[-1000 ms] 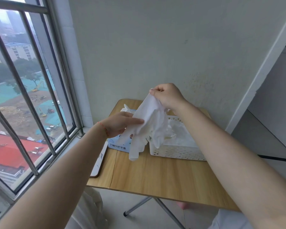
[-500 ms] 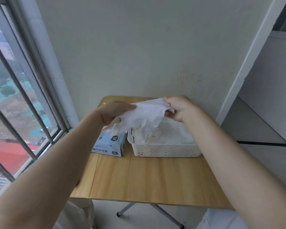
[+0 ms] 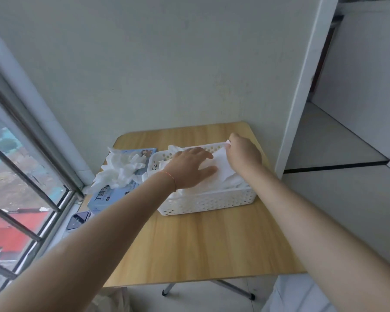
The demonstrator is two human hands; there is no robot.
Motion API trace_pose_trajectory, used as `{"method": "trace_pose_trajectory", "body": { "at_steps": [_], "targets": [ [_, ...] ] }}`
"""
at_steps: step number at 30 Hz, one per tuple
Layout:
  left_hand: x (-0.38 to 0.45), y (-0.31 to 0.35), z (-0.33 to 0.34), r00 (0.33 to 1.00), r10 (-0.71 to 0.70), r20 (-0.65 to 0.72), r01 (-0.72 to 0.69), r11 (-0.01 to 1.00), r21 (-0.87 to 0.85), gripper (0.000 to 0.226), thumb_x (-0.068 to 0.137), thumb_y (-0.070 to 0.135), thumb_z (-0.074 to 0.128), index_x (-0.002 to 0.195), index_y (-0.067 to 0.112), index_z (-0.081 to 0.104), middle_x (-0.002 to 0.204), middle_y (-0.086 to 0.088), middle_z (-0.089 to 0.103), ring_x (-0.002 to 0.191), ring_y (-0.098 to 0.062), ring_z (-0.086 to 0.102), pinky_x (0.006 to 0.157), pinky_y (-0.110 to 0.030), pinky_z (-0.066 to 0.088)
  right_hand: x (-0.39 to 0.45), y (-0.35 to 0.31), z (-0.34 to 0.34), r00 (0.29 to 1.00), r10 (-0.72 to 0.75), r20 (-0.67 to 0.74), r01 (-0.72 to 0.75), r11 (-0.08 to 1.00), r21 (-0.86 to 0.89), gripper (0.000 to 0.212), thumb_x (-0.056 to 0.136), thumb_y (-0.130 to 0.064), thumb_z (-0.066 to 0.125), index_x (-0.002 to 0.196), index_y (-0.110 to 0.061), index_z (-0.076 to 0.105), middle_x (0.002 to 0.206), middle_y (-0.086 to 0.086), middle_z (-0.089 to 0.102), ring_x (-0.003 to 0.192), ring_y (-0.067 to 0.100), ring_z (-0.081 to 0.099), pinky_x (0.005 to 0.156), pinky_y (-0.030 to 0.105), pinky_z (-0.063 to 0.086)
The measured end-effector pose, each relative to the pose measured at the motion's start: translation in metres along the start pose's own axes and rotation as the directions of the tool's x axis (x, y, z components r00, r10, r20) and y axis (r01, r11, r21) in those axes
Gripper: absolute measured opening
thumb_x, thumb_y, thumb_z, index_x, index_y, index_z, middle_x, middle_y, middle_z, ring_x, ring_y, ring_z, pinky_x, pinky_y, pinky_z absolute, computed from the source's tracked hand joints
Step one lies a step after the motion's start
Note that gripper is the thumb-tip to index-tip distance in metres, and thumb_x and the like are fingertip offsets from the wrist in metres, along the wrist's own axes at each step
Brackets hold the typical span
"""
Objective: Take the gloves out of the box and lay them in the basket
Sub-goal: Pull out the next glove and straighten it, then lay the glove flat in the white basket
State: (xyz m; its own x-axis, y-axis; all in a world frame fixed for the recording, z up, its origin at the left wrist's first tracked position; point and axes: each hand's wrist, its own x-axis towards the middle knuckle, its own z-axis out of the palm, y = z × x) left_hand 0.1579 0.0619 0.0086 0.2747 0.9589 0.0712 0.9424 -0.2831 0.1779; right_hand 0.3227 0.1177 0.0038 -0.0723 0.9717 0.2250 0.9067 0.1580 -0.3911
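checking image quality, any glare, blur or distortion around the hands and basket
Head view: soft daylight from the window, no glare; left hand, right hand and basket fairly sharp; wide-angle bends the window bars and door frame.

- The basket (image 3: 212, 202) stands on the table (image 3: 212, 244), toward its far right corner.
- The glove box (image 3: 113, 194) lies just left of the basket, along the table's left edge.
- Loose gloves (image 3: 119, 170) spill from the top of the box.
- More gloves (image 3: 221, 170) lie in the basket, under both hands.
- A phone (image 3: 78, 220) lies at the table's left edge, nearer than the box.
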Motion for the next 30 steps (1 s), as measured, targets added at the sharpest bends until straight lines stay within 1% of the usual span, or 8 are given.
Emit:
{"method": "trace_pose_trajectory", "body": {
  "at_steps": [4,8,14,16,19,22,26,30],
  "targets": [
    [-0.010,-0.014,0.012,0.984,-0.127,0.128,0.115,0.988,0.099,0.069,0.092,0.069,0.038,0.151,0.036,0.025,0.162,0.008,0.019,0.150,-0.018,0.013,0.120,-0.054,0.008,-0.007,-0.001,0.004,0.996,-0.089,0.027,0.093,0.949,-0.302,0.038,0.084,0.009,0.048,0.119,-0.005,0.044,0.095,0.009,0.065,0.080,0.029,0.060,0.055,0.030,0.035],
    [-0.015,-0.022,0.020,0.954,-0.175,0.244,0.156,0.983,0.099,0.089,0.082,0.083,0.038,0.154,0.040,0.008,0.164,0.010,0.002,0.151,-0.021,0.001,0.119,-0.056,0.006,-0.011,-0.002,0.008,0.986,-0.160,0.055,0.168,0.898,-0.407,0.041,0.087,0.005,0.046,0.126,-0.004,0.041,0.104,0.009,0.064,0.087,0.028,0.065,0.057,0.030,0.036],
    [-0.010,-0.022,0.025,0.913,-0.181,0.366,0.155,0.983,0.099,0.085,0.088,0.076,0.039,0.155,0.041,0.002,0.165,0.009,-0.005,0.151,-0.025,-0.007,0.120,-0.056,0.003,-0.014,-0.004,0.005,0.978,-0.165,0.126,0.208,0.786,-0.582,0.034,0.087,-0.001,0.053,0.121,-0.007,0.055,0.114,0.010,0.051,0.086,0.020,0.060,0.059,0.030,0.036],
    [-0.008,-0.025,0.024,0.915,-0.169,0.367,0.160,0.986,0.055,0.090,0.081,0.085,0.035,0.155,0.040,0.010,0.165,0.008,0.001,0.152,-0.025,-0.001,0.120,-0.057,0.007,-0.013,-0.005,0.001,0.982,-0.137,0.129,0.187,0.775,-0.604,0.030,0.088,-0.003,0.052,0.117,-0.009,0.060,0.114,0.010,0.049,0.083,0.019,0.056,0.060,0.030,0.037],
    [-0.011,-0.030,0.005,0.979,-0.162,0.120,0.190,0.941,-0.280,0.080,0.076,0.087,0.040,0.137,0.037,0.051,0.153,0.010,0.038,0.140,-0.014,0.036,0.115,-0.038,0.028,-0.007,-0.015,-0.006,0.985,-0.169,0.020,0.156,0.845,-0.511,0.023,0.093,-0.011,0.047,0.111,-0.007,0.060,0.111,0.012,0.052,0.082,0.024,0.060,0.058,0.030,0.035],
    [-0.024,-0.044,-0.023,0.949,-0.232,-0.214,0.115,0.886,-0.449,0.027,0.091,0.045,0.062,0.109,0.028,0.071,0.126,0.010,0.059,0.116,-0.010,0.054,0.098,-0.026,0.038,-0.003,-0.048,-0.008,0.961,-0.261,-0.096,0.214,0.915,-0.343,0.026,0.099,-0.020,0.039,0.111,-0.004,0.056,0.111,0.015,0.056,0.092,0.032,0.065,0.061,0.031,0.036],
    [-0.058,-0.093,-0.038,0.835,-0.390,-0.388,0.225,0.885,-0.407,0.020,0.085,0.030,0.060,0.100,0.027,0.072,0.116,0.004,0.063,0.115,-0.023,0.054,0.102,-0.039,0.041,-0.009,-0.115,0.007,0.934,-0.356,0.033,0.358,0.926,-0.118,0.019,0.099,-0.021,0.036,0.091,-0.011,0.051,0.109,0.012,0.056,0.091,0.032,0.060,0.065,0.033,0.037],
    [-0.096,-0.146,-0.036,0.686,-0.598,-0.413,0.449,0.796,-0.406,0.043,0.087,0.021,0.061,0.130,0.019,0.057,0.134,-0.008,0.052,0.124,-0.030,0.047,0.106,-0.042,0.037,-0.016,-0.168,0.041,0.901,-0.412,0.134,0.402,0.911,0.095,0.018,0.096,-0.021,0.042,0.087,-0.011,0.054,0.100,0.006,0.054,0.095,0.028,0.055,0.072,0.032,0.041]
  ]
}}
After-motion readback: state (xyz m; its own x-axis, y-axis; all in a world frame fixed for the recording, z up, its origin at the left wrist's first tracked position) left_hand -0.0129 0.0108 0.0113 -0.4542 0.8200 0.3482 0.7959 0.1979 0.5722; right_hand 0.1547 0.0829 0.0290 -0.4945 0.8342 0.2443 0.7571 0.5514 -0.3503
